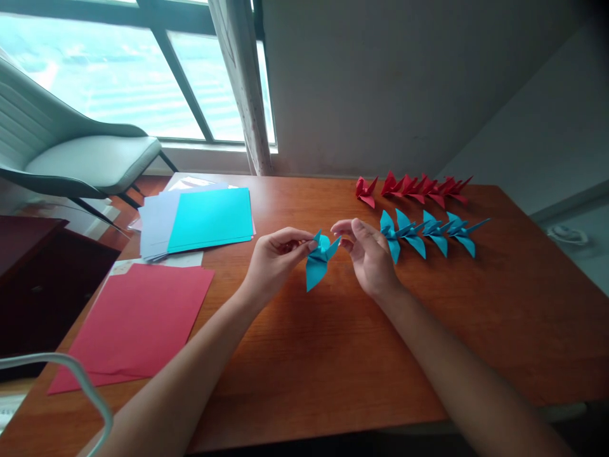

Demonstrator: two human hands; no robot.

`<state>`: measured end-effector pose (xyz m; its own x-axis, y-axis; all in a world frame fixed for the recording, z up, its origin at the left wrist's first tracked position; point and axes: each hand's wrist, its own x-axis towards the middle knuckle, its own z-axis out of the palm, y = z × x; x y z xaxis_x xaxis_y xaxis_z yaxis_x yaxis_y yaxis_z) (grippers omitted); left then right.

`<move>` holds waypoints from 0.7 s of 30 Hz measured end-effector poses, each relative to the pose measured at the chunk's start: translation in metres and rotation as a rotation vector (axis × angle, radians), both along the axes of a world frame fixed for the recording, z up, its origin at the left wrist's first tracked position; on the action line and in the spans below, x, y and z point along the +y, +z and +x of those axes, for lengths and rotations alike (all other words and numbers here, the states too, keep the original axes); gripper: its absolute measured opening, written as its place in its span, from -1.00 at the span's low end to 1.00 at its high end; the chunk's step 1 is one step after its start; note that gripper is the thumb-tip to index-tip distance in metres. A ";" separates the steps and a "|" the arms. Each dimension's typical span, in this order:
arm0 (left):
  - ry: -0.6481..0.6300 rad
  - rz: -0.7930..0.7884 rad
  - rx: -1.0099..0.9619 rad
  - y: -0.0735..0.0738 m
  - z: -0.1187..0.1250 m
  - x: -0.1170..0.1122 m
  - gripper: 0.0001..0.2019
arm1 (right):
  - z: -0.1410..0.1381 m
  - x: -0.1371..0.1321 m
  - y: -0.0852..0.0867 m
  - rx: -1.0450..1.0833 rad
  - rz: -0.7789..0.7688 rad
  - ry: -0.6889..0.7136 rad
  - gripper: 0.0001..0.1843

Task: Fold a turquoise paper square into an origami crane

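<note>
A blue origami crane (317,263) is held above the table by my left hand (272,259), its thumb and fingertips pinching one end of the paper. Just right of the crane's pointed tip is my right hand (373,261), fingers loosely bent and apart; it seems to hold nothing, and whether a fingertip touches the tip is hard to tell. Behind that hand several finished blue cranes (435,233) stand in a row, the nearest one partly close to my knuckles. Farther back, a row of red cranes (423,188) lines the table's far side.
Blue paper sheets (212,219) lie on a pile of pale sheets (155,222) at the left back. Red paper (137,320) is nearer on the wooden table (333,381). A white cable (80,374) curves at lower left. A chair (90,158) stands by the window.
</note>
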<state>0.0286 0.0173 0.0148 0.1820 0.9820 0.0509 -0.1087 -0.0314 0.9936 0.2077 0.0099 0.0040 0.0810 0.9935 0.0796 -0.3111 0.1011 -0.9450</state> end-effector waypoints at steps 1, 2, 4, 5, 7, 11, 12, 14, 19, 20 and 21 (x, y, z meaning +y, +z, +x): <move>0.010 -0.020 -0.028 0.001 0.000 0.000 -0.80 | 0.000 0.000 -0.001 0.006 0.001 -0.002 -0.73; 0.019 -0.030 -0.048 0.001 0.001 0.000 -0.80 | 0.000 0.000 -0.001 0.006 0.007 -0.004 -0.75; 0.030 -0.038 -0.065 0.001 0.001 0.000 -0.79 | -0.001 0.000 -0.002 -0.006 0.024 -0.008 -0.77; 0.032 -0.038 -0.069 0.001 0.001 0.000 -0.79 | -0.001 0.000 -0.002 -0.016 0.034 -0.010 -0.79; 0.032 -0.038 -0.074 0.001 0.001 0.000 -0.79 | -0.001 0.001 -0.002 -0.034 0.048 -0.013 -0.81; 0.016 -0.029 -0.072 0.000 0.001 0.000 -0.80 | 0.000 0.001 -0.002 -0.047 0.045 -0.001 -0.88; 0.005 -0.028 -0.068 0.000 0.001 0.000 -0.80 | 0.000 0.001 -0.002 -0.047 0.043 0.009 -0.89; -0.026 -0.033 -0.054 0.000 0.000 0.000 -0.80 | 0.002 0.001 -0.001 -0.047 0.046 0.037 -0.88; -0.073 -0.021 0.018 -0.002 -0.002 -0.001 -0.78 | 0.004 0.002 0.000 -0.063 0.095 0.077 -0.81; -0.073 -0.006 0.037 -0.004 -0.002 0.000 -0.78 | 0.005 0.002 0.000 -0.072 0.112 0.084 -0.80; -0.070 0.018 0.058 -0.005 -0.002 0.000 -0.79 | 0.005 0.002 0.000 -0.084 0.129 0.090 -0.81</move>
<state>0.0269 0.0173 0.0100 0.2532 0.9658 0.0554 -0.0534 -0.0432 0.9976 0.2130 0.0119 0.0042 -0.0198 0.9776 0.2096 -0.2445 0.1985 -0.9491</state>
